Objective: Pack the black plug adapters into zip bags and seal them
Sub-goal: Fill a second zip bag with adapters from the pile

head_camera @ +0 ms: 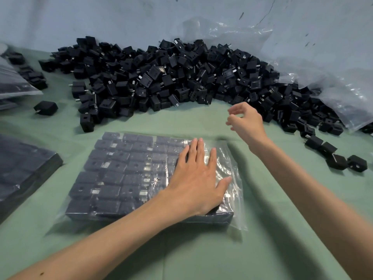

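Observation:
A clear zip bag (232,199) lies flat on the green table in front of me, filled with neat rows of black plug adapters (119,170). My left hand (197,174) rests flat on the bag's right part, fingers spread, pressing the plastic down. My right hand (246,120) hovers above the table beyond the bag's far right corner, fingers loosely curled and apart, holding nothing. A large heap of loose black adapters (171,77) stretches across the back of the table.
Filled bags lie at the left edge (26,168) and far left (14,85). A big crumpled plastic sack (323,81) sits at the back right. Stray adapters lie at the right (339,160) and one at the left (46,107). A grey wall stands behind.

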Available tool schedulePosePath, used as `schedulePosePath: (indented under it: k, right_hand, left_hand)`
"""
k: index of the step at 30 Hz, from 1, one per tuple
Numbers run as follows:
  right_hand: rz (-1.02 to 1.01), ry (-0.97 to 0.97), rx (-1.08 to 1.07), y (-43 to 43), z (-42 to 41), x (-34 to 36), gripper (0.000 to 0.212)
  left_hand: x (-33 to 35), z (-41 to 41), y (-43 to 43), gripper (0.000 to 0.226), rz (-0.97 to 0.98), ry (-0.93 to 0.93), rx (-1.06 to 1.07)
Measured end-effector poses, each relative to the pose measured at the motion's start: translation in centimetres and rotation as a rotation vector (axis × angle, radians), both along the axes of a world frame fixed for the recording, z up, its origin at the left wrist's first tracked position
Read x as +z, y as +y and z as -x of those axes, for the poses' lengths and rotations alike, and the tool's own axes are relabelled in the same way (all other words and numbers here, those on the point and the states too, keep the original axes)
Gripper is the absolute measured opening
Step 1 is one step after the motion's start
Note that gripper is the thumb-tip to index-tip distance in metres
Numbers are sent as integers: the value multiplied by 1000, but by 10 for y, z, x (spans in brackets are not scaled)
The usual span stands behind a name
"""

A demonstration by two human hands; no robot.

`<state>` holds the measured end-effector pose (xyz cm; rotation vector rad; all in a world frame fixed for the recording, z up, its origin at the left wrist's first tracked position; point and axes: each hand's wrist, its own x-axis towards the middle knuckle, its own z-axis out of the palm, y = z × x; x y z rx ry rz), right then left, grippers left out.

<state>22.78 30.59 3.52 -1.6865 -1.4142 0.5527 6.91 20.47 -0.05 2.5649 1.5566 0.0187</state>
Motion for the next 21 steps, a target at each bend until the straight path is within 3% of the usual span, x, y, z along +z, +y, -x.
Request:
schedulePosePath:
  k: [5,15,21]
  right_hand:
    - [39,-262,20,54,8,-2,38]
    - [162,-288,51,120,35,-14,72]
    - [192,-392,76,140,49,-14,63]
  left_hand:
    - [-1,-1,1,74,-18,-15,3]
    - [0,-1,-1,74,-42,-65,1]
    - [-1,-2,-1,75,-57,-92,15]
